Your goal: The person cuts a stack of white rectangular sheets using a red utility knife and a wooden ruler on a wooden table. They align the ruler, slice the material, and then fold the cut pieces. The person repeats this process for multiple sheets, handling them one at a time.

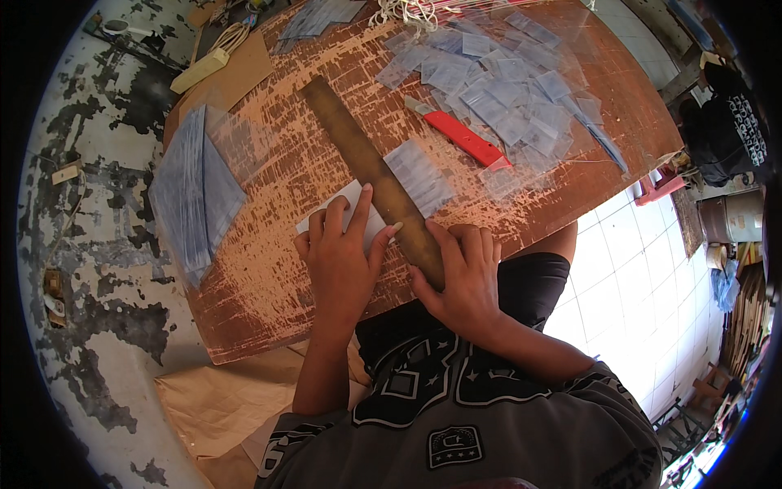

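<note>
A long flat brownish strip like a straightedge (358,147) lies slanting across the worn wooden table top. It rests over a clear plastic sheet (419,178) that shows on its right side and a white piece of paper or card (373,222) that shows on its left. My left hand (338,253) presses on the white piece with fingers spread, its index fingertip at the strip's edge. The near end of the strip is between the thumb and fingers of my right hand (464,281). To the right, a red utility knife (466,138) lies with its blade end pointing away to the left.
Many small clear plastic pieces (509,90) are heaped at the far right of the table (562,191). Stacked plastic sheets (198,191) lie at its left edge. A power strip (199,71) and white strings (415,12) sit at the back. Brown paper (224,399) is below left.
</note>
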